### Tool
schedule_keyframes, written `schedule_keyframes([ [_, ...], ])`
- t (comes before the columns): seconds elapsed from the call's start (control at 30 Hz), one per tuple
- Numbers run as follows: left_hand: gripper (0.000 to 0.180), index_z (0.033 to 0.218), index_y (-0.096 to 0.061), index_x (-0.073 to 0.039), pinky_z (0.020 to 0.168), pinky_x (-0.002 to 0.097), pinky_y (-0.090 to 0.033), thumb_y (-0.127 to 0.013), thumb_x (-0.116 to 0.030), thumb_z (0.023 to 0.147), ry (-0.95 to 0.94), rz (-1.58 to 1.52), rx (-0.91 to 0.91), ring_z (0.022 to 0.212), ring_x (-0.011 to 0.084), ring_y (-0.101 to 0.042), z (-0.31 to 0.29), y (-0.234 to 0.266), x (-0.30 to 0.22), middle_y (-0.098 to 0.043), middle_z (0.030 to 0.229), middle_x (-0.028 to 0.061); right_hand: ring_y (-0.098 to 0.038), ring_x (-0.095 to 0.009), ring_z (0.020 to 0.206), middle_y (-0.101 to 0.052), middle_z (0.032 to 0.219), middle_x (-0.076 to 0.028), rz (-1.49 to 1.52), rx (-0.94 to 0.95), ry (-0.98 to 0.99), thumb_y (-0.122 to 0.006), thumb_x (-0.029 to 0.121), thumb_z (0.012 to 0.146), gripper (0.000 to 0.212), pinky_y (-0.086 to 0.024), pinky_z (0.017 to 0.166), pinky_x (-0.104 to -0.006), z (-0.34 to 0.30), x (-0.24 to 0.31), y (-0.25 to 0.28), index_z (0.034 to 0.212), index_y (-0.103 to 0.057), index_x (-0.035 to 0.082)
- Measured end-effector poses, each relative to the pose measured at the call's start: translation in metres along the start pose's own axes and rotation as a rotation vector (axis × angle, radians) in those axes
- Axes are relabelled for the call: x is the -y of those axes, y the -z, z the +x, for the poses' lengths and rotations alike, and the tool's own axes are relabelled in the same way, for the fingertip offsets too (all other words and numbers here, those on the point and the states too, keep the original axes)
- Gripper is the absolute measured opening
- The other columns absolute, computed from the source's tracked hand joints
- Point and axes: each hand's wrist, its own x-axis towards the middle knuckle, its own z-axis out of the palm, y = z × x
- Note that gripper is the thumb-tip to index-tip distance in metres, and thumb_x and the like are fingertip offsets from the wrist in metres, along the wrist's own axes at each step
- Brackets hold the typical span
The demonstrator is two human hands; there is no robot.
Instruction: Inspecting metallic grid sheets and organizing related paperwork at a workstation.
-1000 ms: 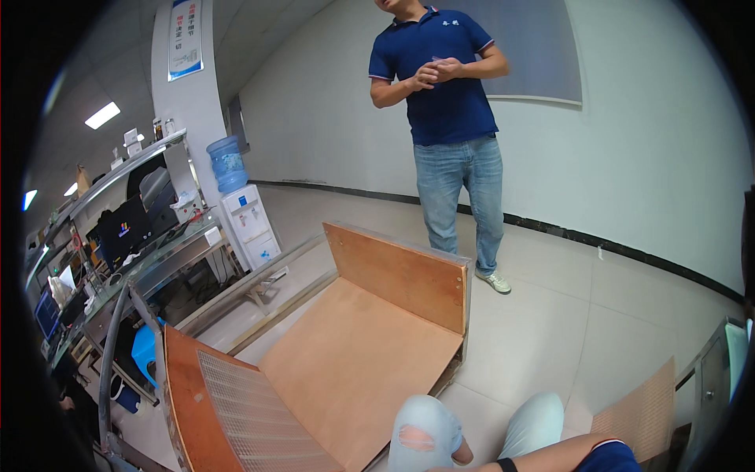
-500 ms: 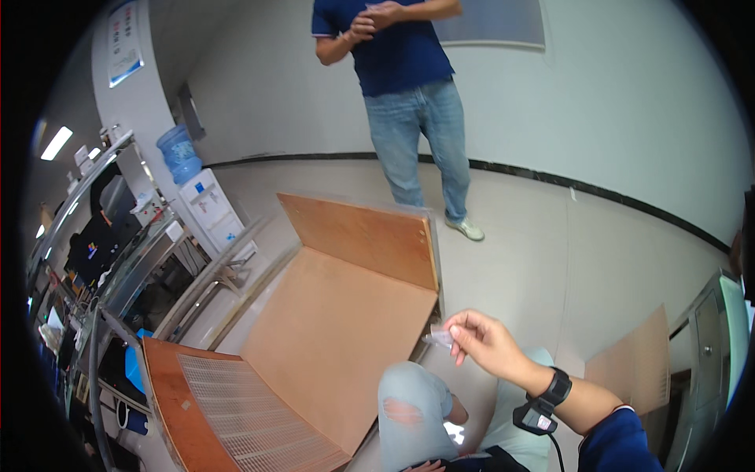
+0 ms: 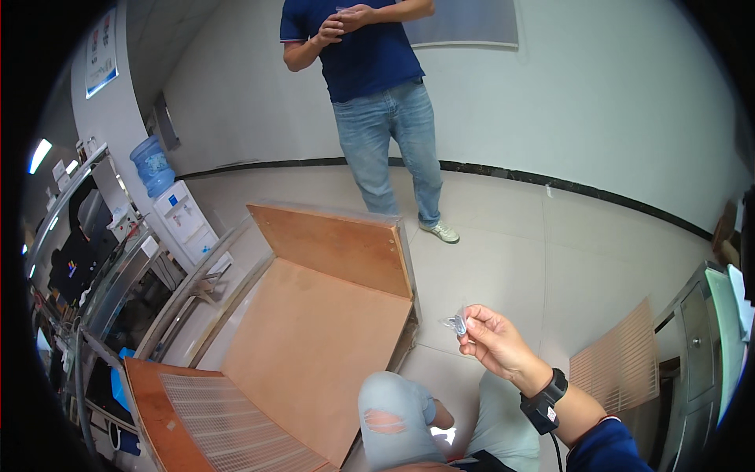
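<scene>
Above my right knee, my right hand (image 3: 497,343) is raised over the floor. Its thumb and fingers pinch a small clear plastic bag (image 3: 455,323) with something shiny inside, too small to make out. A dark band with a small black box (image 3: 541,409) and a cable is strapped around that wrist. Of my left hand (image 3: 421,467) only a sliver of skin shows at the lower edge, in my lap; its fingers are hidden. To the left of my knees stands a large wooden board (image 3: 314,322) with raised wooden sides.
Beyond the boards, a person (image 3: 385,118) in a dark blue shirt and jeans holds both hands together. A water dispenser (image 3: 185,220) and a cluttered metal workbench (image 3: 110,267) stand at left. On the right are a perforated panel (image 3: 617,358) and a grey cabinet (image 3: 696,338).
My right hand has turned slightly upright, bringing the bag into clearer sight. The whole view has shifted, so the room appears further left.
</scene>
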Motion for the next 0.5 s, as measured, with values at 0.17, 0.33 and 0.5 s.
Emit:
schedule_keyframes([
  [0.17,0.036,0.125,-0.052,-0.001,0.101,0.037,-0.035,-0.044,-0.002,0.09,-0.034,0.017,-0.006,0.117,0.03,-0.049,0.017,0.01,0.004,-0.053,0.126,0.0174,-0.055,-0.01,0.076,-0.056,0.086,-0.003,0.212,0.071,0.013,-0.052,0.018,0.095,0.015,-0.048,0.068,-0.0244,-0.003,0.001,0.008,0.105,-0.053,0.007],
  [0.33,0.032,0.122,-0.054,-0.001,0.096,0.0355,-0.04,-0.046,-0.005,0.091,0.003,-0.008,-0.088,0.11,0.0278,-0.054,0.016,0.023,0.001,-0.059,0.116,0.0162,-0.055,-0.012,0.079,-0.056,0.089,-0.004,0.212,0.167,0.009,-0.052,0.018,0.095,0.015,-0.048,0.07,-0.0258,-0.003,-0.001,0.013,0.105,-0.053,0.006],
  [0.5,0.035,0.123,-0.051,-0.005,0.082,0.0234,-0.046,-0.05,-0.027,0.096,-0.025,-0.203,-0.532,0.093,0.0079,-0.057,0.02,0.052,-0.008,-0.058,0.105,0.0006,-0.057,-0.014,0.086,-0.056,0.099,-0.006,-0.269,0.216,0.132,-0.052,0.015,0.094,0.015,-0.049,0.076,-0.0268,-0.011,-0.001,-0.001,0.103,-0.056,0.004],
])
